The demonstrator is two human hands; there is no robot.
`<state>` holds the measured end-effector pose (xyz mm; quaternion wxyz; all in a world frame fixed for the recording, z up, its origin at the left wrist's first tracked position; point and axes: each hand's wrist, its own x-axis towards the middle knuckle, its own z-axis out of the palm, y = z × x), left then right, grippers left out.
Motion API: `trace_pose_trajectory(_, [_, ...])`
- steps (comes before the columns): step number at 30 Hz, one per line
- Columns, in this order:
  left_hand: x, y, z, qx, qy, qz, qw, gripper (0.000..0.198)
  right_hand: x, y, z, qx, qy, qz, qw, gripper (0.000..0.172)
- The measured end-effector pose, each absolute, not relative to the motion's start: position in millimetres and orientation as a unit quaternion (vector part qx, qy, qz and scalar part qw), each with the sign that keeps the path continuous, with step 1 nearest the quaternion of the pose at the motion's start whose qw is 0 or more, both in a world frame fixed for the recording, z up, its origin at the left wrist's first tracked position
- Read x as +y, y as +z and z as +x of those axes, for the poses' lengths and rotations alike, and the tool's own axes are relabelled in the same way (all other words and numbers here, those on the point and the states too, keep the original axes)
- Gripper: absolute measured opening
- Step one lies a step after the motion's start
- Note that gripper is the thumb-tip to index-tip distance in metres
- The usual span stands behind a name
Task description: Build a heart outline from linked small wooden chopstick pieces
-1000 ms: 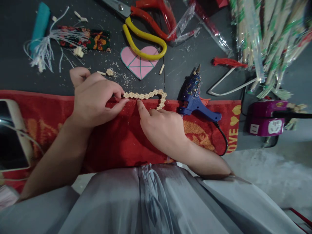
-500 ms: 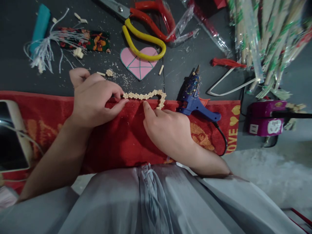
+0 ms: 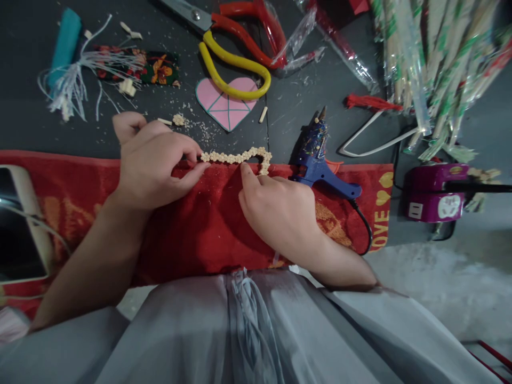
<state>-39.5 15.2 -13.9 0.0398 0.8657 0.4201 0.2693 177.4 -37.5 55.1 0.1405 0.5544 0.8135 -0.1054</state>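
A narrow cream-coloured strip of small knobbly pieces [image 3: 228, 158] lies along the towel's upper edge, running straight from the left and bending down in a hook at its right end. My left hand [image 3: 154, 160] is closed, its thumb and forefinger pinching the strip's left end. Below the bend is my right hand [image 3: 280, 210], holding nothing that I can see. Its index finger is stretched out with the tip just under the strip, and the other fingers, partly hidden, curl by the hooked end. A pink paper heart [image 3: 228, 114] with green lines lies beyond the strip.
Large scissors [image 3: 240, 66] with red and yellow handles overlap the heart. A blue glue gun [image 3: 318, 165] rests right of my right hand on the red towel [image 3: 192, 240]. Wrapped sticks [image 3: 440, 69], a purple power adapter [image 3: 438, 192], white threads [image 3: 80, 80] and a tablet-like device [image 3: 24, 224] lie around.
My right hand has shifted slightly to the right, its index fingertip sliding along beneath the strip. My left hand keeps its pinch on the strip's left end.
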Motion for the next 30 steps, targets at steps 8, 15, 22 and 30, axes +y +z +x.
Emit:
trace_pose_trajectory(8, [15.5,-10.1,-40.3,0.453,0.23,0.857,0.084,0.024,-35.5,55.3,178.9,0.803,-0.088,0.573,0.137,0.04])
trace_pose_trajectory(15, [14.8,-10.2,-39.4,0.453,0.23,0.859,0.061,0.025,-35.4,54.9,178.1,0.803,-0.083,0.575,0.131,0.037])
trace_pose_trajectory(22, [14.5,-8.5,-40.0,0.454,0.219,0.861,0.071,0.024,-37.1,53.8,175.9,0.809,-0.101,0.563,0.137,0.039])
trace_pose_trajectory(30, [14.7,-9.5,-39.4,0.441,0.243,0.861,0.073,0.019,-34.5,57.0,177.2,0.801,-0.1,0.572,0.147,0.039])
